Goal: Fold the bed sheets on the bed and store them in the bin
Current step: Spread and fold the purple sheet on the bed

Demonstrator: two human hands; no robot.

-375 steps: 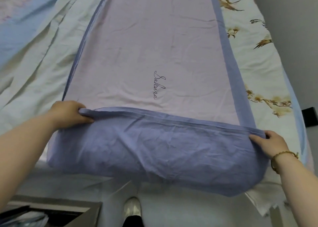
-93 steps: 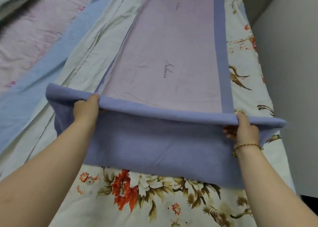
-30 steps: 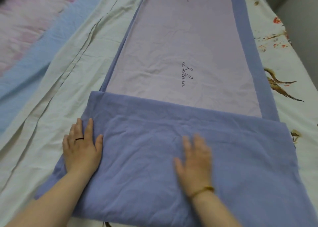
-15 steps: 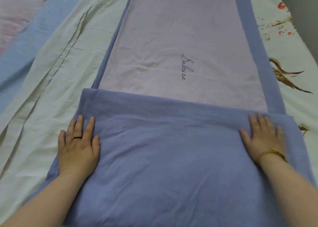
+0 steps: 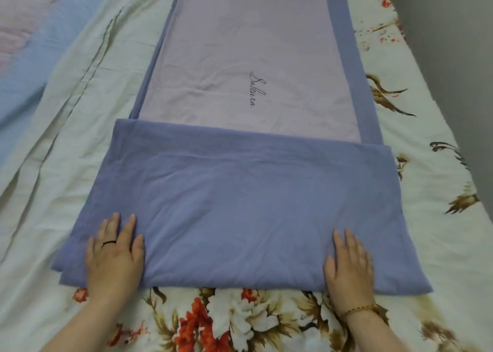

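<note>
Far left: pink-and-blue bedding [image 5: 24, 45], then a creased pale green sheet [image 5: 66, 143]. The left hand [image 5: 113, 258], a ring on one finger, lies flat with fingers straight, pressing the near left corner of the purple sheet [image 5: 240, 205]. That sheet lies lengthwise on the floral bed cover [image 5: 240, 322], its near end folded over the lilac face. The right hand [image 5: 349, 266], a bracelet at the wrist, presses flat near the right corner. Grey wall [image 5: 453, 58] at right.

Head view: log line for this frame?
purple sheet: near end folded over; left hand: flat on fold; right hand: flat on fold
</note>
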